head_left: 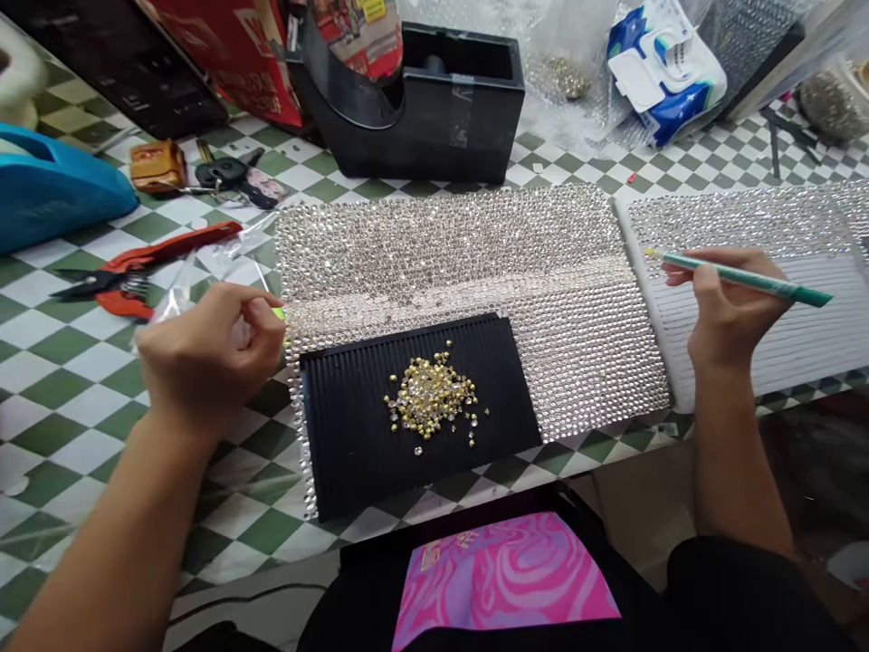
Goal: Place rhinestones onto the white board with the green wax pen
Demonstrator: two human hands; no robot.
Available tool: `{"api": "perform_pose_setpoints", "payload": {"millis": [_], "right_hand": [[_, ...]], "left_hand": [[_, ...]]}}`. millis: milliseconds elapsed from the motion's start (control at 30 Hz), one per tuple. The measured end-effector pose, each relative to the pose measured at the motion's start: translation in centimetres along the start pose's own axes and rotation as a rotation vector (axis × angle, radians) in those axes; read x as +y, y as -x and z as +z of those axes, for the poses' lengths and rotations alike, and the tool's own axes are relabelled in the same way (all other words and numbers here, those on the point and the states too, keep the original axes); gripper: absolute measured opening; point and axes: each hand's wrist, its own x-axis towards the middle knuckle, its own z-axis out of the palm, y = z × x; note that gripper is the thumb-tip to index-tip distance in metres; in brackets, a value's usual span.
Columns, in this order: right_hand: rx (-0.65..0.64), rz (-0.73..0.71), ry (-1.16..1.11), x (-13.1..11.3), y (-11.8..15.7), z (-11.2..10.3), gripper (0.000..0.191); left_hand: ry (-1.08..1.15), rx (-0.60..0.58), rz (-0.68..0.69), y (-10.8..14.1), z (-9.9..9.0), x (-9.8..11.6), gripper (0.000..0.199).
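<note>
Black tray [353,453] just beside left hand [207,362]

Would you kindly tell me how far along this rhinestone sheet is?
Rhinestones cover most of the sheet in tidy rows. In hand: the right hand holds a green pencil, and the left hand is at the sheet's edge. Remaining: the loose gold-backed stones on the black ridged tray.

The table [68,435] has a top of green and white squares, and bright light falls all over it.
</note>
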Motion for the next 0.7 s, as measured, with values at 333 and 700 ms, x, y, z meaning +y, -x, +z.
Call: {"api": "perform_pose_setpoints", "payload": {"millis": [333,700], "right_hand": [[-0.114,-0.125,0.070,-0.1,-7.4,0.4,0.017],[-0.438,-0.248,0.411,4.7,-7.2,2.8,0.022]], "left_hand": [[0.008,-0.019,-0.064,0.6,0.8,-0.9,0.016],[0.029,-0.011,-0.064,0.4,1.5,-1.1,0.018]]}}
